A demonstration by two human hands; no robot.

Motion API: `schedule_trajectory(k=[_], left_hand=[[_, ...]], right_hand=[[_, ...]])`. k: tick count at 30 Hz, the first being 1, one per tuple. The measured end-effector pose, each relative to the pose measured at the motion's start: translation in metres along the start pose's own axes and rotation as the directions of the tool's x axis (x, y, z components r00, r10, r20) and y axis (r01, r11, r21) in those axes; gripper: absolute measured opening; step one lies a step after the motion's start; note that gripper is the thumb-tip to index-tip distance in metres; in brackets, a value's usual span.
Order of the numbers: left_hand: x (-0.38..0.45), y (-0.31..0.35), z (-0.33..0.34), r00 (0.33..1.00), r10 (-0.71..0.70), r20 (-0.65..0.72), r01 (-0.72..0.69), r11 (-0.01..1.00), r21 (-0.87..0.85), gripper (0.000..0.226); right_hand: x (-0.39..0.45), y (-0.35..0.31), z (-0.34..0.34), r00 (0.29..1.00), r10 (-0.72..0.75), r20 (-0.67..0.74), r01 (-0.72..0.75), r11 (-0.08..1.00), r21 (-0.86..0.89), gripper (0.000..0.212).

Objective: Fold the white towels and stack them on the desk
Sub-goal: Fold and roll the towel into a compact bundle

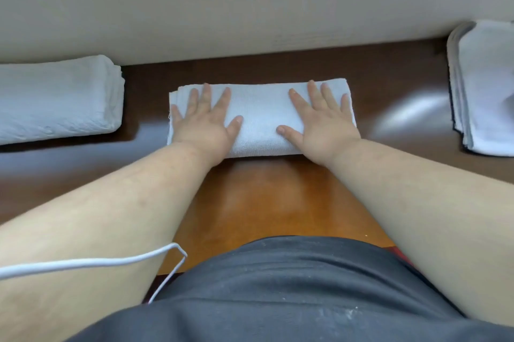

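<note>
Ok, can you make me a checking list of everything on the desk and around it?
Surface: brown wooden desk, shiny.
Job's things: folded towel in the middle; folded stack at left; flat pile at right.
Clutter: nothing seen.
Hands: left hand and right hand press flat on the middle towel, fingers spread.
Cables: white cable across the left forearm.
Surroundings: beige wall behind the desk, scuffed.

No text, label, brand, number or sign can be read on anything in view.
</note>
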State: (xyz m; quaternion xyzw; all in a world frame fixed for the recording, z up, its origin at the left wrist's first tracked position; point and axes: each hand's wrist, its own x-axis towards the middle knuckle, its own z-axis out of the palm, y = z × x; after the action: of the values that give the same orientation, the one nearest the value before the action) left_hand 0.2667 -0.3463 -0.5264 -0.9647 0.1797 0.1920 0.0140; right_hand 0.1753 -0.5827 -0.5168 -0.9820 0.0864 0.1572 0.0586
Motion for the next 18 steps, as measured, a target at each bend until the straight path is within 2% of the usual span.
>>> schedule_trajectory(k=[4,10,13,15,16,18], left_hand=[[0.003,-0.029,0.001,0.995,-0.092,0.026,0.094,0.991,-0.092,0.071],[0.008,-0.033,0.009,0.996,-0.08,0.034,0.084,0.983,-0.163,0.073],[0.013,-0.036,0.007,0.997,-0.069,0.047,0.08,0.952,-0.297,0.074],[0.011,-0.034,0.004,0.98,-0.198,0.009,0.178,0.858,-0.482,0.076],[0.008,-0.033,0.001,0.946,-0.323,0.009,0.266,0.765,-0.587,0.081],[0.003,-0.032,-0.003,0.833,-0.538,0.131,0.462,0.544,-0.701,0.092]], right_hand=[[0.006,0.0,0.001,0.999,0.029,0.025,-0.03,0.999,0.019,0.091],[0.006,0.011,0.003,0.995,0.095,0.042,-0.102,0.97,0.222,0.078],[0.007,0.012,0.001,0.994,0.105,0.026,-0.108,0.959,0.261,0.071],[0.004,0.014,0.0,0.979,0.192,-0.063,-0.152,0.906,0.395,0.063],[0.003,0.015,-0.001,0.954,0.282,-0.099,-0.197,0.843,0.501,0.061],[-0.001,0.019,-0.003,0.856,0.516,-0.028,-0.332,0.59,0.736,0.068]])
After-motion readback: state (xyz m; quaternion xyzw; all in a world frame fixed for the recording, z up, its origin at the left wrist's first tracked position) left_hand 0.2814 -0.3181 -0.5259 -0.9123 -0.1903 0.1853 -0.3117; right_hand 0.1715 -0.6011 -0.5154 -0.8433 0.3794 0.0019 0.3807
